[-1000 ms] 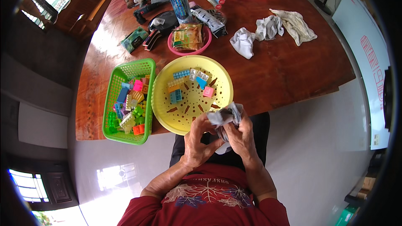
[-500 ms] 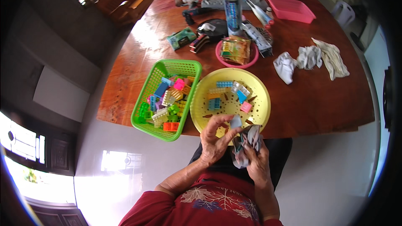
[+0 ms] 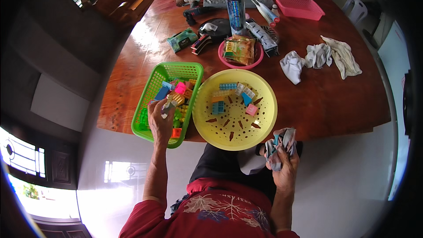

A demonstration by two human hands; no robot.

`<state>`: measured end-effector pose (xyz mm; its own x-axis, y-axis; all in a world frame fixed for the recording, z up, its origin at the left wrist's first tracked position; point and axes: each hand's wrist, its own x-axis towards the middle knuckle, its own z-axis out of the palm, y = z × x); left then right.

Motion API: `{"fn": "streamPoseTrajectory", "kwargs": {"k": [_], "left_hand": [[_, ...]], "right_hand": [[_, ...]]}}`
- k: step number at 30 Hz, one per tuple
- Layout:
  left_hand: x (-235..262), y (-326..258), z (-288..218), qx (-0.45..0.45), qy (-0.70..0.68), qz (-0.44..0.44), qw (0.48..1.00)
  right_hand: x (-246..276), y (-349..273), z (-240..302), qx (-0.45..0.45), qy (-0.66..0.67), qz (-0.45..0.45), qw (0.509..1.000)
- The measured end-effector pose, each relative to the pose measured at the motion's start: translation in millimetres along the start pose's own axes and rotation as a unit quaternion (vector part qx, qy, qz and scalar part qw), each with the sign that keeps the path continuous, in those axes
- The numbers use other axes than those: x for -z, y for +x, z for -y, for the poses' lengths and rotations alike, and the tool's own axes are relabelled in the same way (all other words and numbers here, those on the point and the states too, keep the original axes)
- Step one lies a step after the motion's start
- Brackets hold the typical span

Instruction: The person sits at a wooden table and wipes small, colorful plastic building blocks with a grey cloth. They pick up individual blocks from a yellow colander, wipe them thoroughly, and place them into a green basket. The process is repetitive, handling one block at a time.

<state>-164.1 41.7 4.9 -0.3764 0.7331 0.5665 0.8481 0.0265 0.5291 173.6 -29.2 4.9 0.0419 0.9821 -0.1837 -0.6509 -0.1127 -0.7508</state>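
Note:
My left hand (image 3: 161, 121) reaches into a green plastic basket (image 3: 199, 72) of mixed toy building bricks. Its fingers are closed around a pale building brick (image 3: 165, 115), which they partly hide. Beside that basket stands a round yellow colander (image 3: 207, 133). Inside it lie several bricks, among them a flat blue brick (image 3: 228, 86), a white one (image 3: 245, 90) and a pink one (image 3: 251, 110). My right hand (image 3: 285, 167) grips a crumpled grey cloth (image 3: 282, 143) just off the table edge, right of the colander.
Behind the colander, a pink bowl (image 3: 221, 60) holds food packets, with a tall blue can (image 3: 236, 13) behind it. White cloths (image 3: 292, 67) lie at the right. A pink tray (image 3: 298, 6), a tissue pack (image 3: 182, 40) and a drill-like tool (image 3: 198, 13) are farther back.
My left hand has moved left from above the colander into the green basket, and the pale brick has left that spot. My right hand has shifted right with the cloth.

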Motion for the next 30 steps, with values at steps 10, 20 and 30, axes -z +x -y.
{"fn": "streamPoseTrajectory", "kwargs": {"k": [10, 20, 30], "left_hand": [[-95, -29, -110, -0.168, -0.134, 0.249, 0.944], [-148, -40, -117, -0.054, -0.203, 0.349, 0.913], [-59, -79, -153, 0.281, -0.722, 0.459, 0.435]], "right_hand": [[2, -3, 0, 0.019, -0.006, 0.004, 1.0], [20, 2, -4, 0.116, -0.048, -0.074, 0.989], [-31, 34, -10, 0.228, -0.192, -0.007, 0.954]]}}
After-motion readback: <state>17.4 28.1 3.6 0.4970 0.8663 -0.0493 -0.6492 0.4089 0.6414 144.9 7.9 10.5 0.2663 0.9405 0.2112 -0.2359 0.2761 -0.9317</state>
